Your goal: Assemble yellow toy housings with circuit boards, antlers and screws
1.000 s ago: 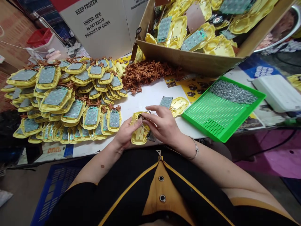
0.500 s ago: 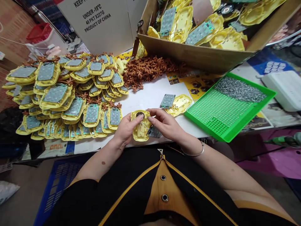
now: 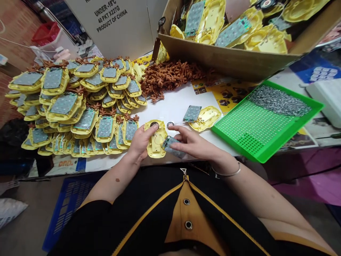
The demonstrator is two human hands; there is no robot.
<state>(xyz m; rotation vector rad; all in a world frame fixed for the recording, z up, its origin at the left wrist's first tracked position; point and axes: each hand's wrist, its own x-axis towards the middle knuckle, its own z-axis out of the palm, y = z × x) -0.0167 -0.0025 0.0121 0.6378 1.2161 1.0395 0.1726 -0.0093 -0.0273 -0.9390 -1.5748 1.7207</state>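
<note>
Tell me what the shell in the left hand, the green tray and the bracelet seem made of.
Held shell: probably moulded plastic, smooth with a soft sheen, judging by its rounded rim and recesses.
Green tray: likely plastic, fairly glossy, evenly coloured, with a regular grid of holes.
Bracelet: seems metal, polished, from its silvery shine; which metal I cannot tell.

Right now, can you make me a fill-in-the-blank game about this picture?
1. The color of the shell in the left grip is ____.
2. The color of the tray holding small silvery pieces is ____.
3. The bracelet circles the ____ wrist.
4. The carton reads PRODUCT OF ____.
Missing words: yellow; green; right; CHINA.
</note>
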